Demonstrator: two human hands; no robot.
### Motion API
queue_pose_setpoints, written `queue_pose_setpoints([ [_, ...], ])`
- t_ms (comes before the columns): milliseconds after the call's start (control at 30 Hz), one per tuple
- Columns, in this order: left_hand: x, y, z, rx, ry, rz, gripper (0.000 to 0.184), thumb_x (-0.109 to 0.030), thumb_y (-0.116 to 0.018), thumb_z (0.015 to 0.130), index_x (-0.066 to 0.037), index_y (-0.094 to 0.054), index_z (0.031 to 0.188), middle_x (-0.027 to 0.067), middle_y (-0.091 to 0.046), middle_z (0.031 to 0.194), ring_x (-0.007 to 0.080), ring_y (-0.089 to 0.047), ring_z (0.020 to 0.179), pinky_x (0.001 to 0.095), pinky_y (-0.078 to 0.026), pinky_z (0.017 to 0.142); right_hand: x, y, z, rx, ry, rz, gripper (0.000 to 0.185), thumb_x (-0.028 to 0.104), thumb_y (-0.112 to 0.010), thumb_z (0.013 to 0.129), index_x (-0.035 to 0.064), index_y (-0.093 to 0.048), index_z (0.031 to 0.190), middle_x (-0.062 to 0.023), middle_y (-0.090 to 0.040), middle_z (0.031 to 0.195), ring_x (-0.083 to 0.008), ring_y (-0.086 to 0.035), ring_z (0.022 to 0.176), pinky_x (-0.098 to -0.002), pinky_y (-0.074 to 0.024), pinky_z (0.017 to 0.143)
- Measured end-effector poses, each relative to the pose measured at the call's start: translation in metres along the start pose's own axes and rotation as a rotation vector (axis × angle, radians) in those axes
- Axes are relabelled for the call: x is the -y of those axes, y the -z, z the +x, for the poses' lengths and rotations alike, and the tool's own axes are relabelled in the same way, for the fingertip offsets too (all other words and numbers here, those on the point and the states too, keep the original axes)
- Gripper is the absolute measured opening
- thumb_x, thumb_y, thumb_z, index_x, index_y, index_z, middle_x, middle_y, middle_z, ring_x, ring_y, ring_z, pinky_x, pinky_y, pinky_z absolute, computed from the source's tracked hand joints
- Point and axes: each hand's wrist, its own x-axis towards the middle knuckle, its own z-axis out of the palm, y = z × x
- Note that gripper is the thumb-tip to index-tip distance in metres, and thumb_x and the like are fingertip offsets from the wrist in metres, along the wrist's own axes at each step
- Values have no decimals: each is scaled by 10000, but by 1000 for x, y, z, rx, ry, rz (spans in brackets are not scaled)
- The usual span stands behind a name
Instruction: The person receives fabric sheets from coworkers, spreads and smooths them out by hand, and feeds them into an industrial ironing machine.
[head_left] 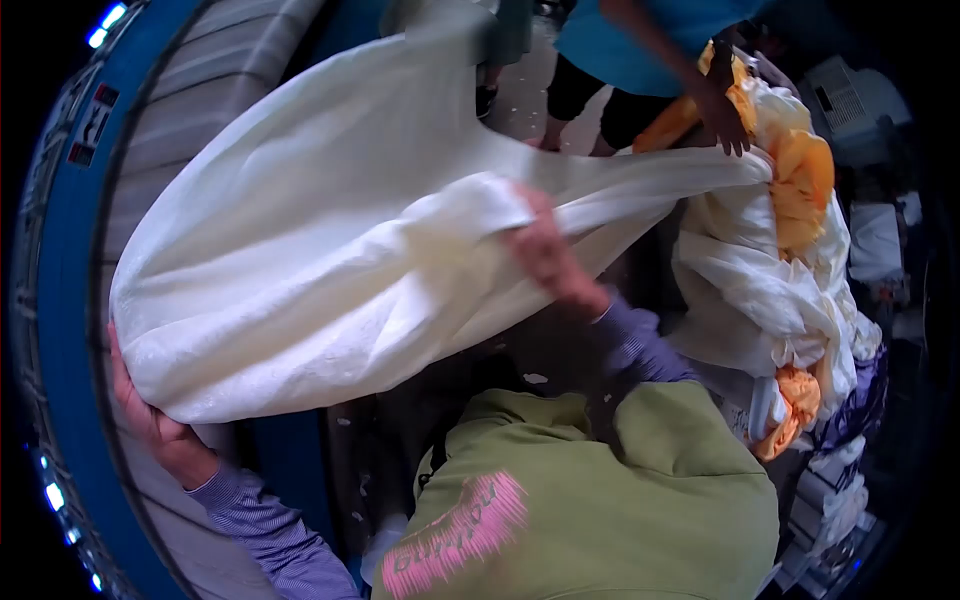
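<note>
A large white cloth (330,250) hangs spread out in front of me, its left part over a grey padded roller or belt. My left hand (145,400) grips the cloth's lower left edge, its fingers partly hidden behind the fabric. At the middle, my right hand (545,245) is at a raised fold of the cloth; it is blurred, and its fingers cannot be made out clearly. The cloth narrows to the right and runs to a heap of white and orange fabric (745,270).
A person in a blue top (640,50) stands across the cloth, a hand (722,118) over its right end. Another person's legs show at the top. The grey padded surface (195,100) with a blue frame (60,250) runs along the left. Purple fabric (860,400) lies at right.
</note>
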Motion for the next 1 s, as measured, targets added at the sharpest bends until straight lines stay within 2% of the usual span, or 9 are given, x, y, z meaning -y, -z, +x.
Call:
queue_pose_setpoints([
  [100, -1, -9, 15, 39, -96, 69, 402, -315, -473, 905, -80, -490, 1230, 103, -511, 1239, 262, -533, 1084, 421, -487, 869, 55, -76, -9, -88, 270, 294, 446, 147, -484, 811, -25, -408, 1216, -210, -424, 1228, -319, -420, 1111, -370, -326, 948],
  [167, -7, -11, 16, 104, -148, 173, 411, -299, -457, 914, -67, -464, 1253, 107, -493, 1255, 250, -519, 1098, 411, -473, 888, 124, -79, 16, -88, 204, 897, 357, 136, -508, 783, -51, -487, 1087, -185, -560, 1007, -264, -548, 913, -299, -435, 770],
  [300, -3, -50, 2, -95, -381, 573, 533, -332, -475, 884, -5, -383, 1294, 137, -454, 1275, 235, -467, 1136, 364, -395, 946, 173, -54, 25, -18, 476, 786, 276, 203, -563, 783, 3, -539, 971, -121, -575, 790, -298, -583, 711, -336, -445, 590],
  [433, -45, -24, -4, 410, -847, 1183, 698, -312, -594, 764, -16, -336, 1342, 147, -397, 1334, 242, -422, 1183, 342, -309, 1008, 127, -50, 14, 172, 258, 428, 136, 135, -561, 757, 53, -498, 845, -120, -515, 717, -320, -565, 687, -374, -433, 561],
  [600, -65, -39, -13, -22, -696, 781, 786, -349, -618, 715, 4, -313, 1348, 142, -367, 1353, 231, -393, 1203, 326, -289, 1018, 15, -13, -63, 366, 27, -127, 493, 65, -627, 590, 58, -506, 1068, -140, -540, 966, -322, -541, 936, -401, -468, 745],
  [733, -82, -34, -7, -295, -453, 422, 557, -263, -490, 875, -8, -325, 1341, 121, -379, 1348, 220, -416, 1189, 342, -330, 1003, -89, 48, -112, 388, -442, -811, 82, 167, -580, 678, 85, -576, 686, -140, -575, 660, -329, -563, 763, -436, -455, 677],
  [800, -97, 14, 14, -227, -306, 269, 439, -272, -399, 943, -46, -370, 1318, 119, -436, 1303, 227, -491, 1126, 362, -417, 950, -129, 70, -131, 178, 0, -763, 187, 234, -521, 792, 71, -597, 743, -154, -590, 701, -335, -568, 769, -424, -434, 607],
  [933, -79, 23, 19, -265, -293, 230, 469, -300, -408, 936, -27, -370, 1315, 135, -416, 1323, 244, -456, 1169, 361, -380, 988, -104, 9, -108, 249, -735, -198, 358, 303, -398, 893, 10, -554, 758, -140, -542, 641, -259, -502, 611, -371, -408, 598],
  [1000, -76, 42, 23, -182, -288, 219, 471, -303, -405, 937, -29, -366, 1318, 131, -412, 1326, 249, -466, 1160, 361, -383, 988, -68, -64, -88, 156, -503, -68, 368, 314, -401, 898, 9, -574, 787, -134, -526, 628, -216, -469, 590, -360, -407, 583],
])
